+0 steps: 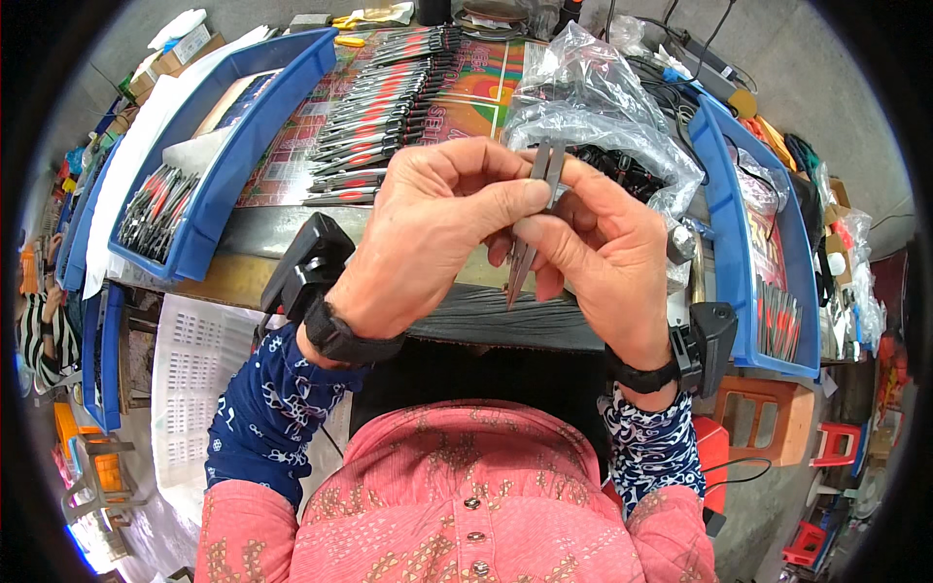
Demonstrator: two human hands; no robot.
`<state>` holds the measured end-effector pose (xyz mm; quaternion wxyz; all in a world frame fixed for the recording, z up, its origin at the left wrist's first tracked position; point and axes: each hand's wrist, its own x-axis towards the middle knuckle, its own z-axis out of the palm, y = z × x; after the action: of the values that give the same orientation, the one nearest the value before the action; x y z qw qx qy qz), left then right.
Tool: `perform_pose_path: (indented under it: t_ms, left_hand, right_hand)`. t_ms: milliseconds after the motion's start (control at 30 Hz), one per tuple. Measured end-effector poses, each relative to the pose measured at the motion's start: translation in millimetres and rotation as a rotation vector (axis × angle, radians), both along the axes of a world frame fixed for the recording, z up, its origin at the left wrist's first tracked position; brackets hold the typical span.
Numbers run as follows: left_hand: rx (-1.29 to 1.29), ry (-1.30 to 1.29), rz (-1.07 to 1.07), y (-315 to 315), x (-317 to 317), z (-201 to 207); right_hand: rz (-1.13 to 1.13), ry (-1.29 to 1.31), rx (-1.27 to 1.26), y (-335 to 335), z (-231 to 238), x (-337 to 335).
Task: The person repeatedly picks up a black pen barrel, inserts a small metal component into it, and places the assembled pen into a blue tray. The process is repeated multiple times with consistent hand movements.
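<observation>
Between my two hands, above the table's front edge, is a slim grey metal piece that looks like a pair of tweezers. Two flat prongs stick up at its top, and its lower end narrows to a point. My left hand pinches it with thumb and forefinger from the left. From the right, the thumb and fingers of my right hand close on it too. My fingers hide its middle. Beyond my left hand lie rows of slim black, grey and red tools, side by side.
A blue tray at the left and a blue tray at the right hold more such tools. A clear plastic bag with black pieces lies behind my right hand. A white perforated basket stands below left; an orange stool stands below right.
</observation>
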<state>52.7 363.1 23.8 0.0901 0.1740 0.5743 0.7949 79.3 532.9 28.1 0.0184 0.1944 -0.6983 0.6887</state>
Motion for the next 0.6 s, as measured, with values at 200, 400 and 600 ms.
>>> perform_pose_path:
  t_ms: [200,400,600]
  left_hand:
    - [-0.073,-0.186,-0.254,-15.7,17.6,-8.3]
    - [-0.102,-0.301,-0.450,-25.4,30.5,-15.2]
    - [-0.304,-0.093,-0.194,-20.7,41.1,-17.3]
  right_hand:
    - [0.011,-0.051,0.019,19.8,-1.5,9.8]
    - [0.222,-0.221,-0.052,28.6,-12.1,23.6]
    - [0.073,-0.163,-0.103,25.9,-22.5,28.6]
